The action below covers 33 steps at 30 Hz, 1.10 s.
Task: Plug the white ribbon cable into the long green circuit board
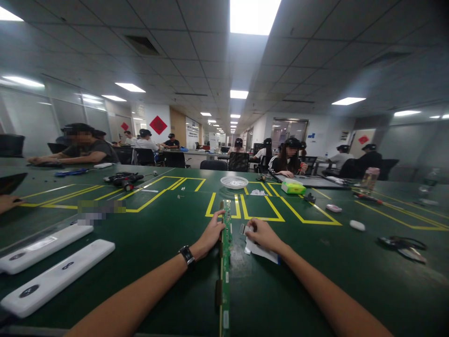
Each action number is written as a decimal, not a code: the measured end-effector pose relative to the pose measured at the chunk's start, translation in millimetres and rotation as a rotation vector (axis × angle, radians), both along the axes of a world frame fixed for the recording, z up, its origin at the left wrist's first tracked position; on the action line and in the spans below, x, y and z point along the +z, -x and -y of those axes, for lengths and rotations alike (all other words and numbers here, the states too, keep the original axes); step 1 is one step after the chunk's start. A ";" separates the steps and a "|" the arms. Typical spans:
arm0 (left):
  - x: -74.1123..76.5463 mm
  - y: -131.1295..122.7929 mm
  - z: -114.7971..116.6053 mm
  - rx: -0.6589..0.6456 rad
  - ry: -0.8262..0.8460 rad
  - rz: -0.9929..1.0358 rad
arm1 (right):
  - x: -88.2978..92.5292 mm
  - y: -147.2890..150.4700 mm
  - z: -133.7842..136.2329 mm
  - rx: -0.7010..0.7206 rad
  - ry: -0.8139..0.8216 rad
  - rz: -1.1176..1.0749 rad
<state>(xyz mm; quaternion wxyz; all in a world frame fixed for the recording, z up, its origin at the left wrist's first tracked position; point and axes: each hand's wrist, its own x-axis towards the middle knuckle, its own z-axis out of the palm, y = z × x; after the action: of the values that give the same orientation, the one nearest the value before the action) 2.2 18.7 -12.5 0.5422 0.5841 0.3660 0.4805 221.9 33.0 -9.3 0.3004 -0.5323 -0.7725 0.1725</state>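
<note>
A long narrow green circuit board (225, 262) lies lengthwise on the green table (157, 243), running away from me. My left hand (210, 235), with a black watch on the wrist, rests against the board's left edge, fingers curled onto it. My right hand (264, 234) is just right of the board, fingers closed on a white cloth or paper (260, 249) pressed to the table. A small grey connector piece (242, 228) sits between the board and that hand.
Two long white devices (52, 276) lie at the near left. A white basket (234, 182), a green box (293, 187), a black screwdriver tool (122, 179), small white parts (357, 225) and dark scissors-like tools (403, 245) are spread about. Yellow tape marks zones. Other people sit at the far side.
</note>
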 end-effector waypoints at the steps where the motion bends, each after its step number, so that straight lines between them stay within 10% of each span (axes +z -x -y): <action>1: 1.3 -0.1 0.9 0.009 0.002 0.004 | 1.0 4.3 1.5 0.044 0.065 -0.095; 9: 10.6 -0.8 10.1 0.052 -0.034 0.028 | 1.9 28.4 13.9 0.294 0.444 -0.512; 33: 7.7 -4.4 12.9 -0.004 -0.070 -0.009 | 7.0 32.0 22.4 0.316 0.357 -0.427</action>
<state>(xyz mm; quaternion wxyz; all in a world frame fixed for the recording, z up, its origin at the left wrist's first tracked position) 6.5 5.8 -4.8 0.5207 0.6057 0.3502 0.4892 189.9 10.7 -2.3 0.3268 -0.4017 -0.7227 0.4577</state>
